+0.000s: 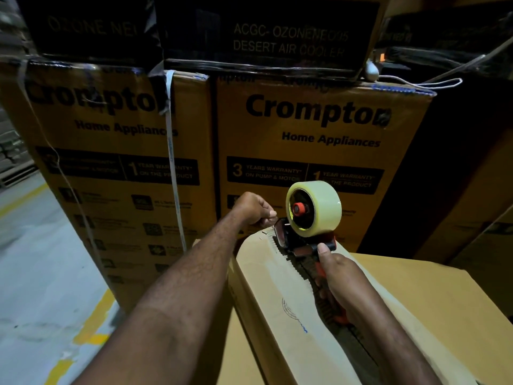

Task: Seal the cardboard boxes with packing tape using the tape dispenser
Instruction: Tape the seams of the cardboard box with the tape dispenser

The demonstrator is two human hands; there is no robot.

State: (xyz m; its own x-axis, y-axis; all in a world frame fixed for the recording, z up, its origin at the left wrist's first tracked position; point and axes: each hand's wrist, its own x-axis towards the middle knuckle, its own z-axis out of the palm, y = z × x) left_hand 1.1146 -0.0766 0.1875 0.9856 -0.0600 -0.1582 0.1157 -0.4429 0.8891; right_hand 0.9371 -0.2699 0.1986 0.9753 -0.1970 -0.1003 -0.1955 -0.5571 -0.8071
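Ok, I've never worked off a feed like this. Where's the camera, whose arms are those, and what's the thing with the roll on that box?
There is one picture, from a camera worn on a person's head, looking forward and down. No machine here: the arms are that person's own. The right hand has its grip round the orange handle of a tape dispenser, which carries a tape roll and sits on the top seam of a plain cardboard box, near its far edge. The left hand is curled just beyond the dispenser's front and seems to pinch the tape end; clear tape is hard to see. Behind stand tall printed boxes.
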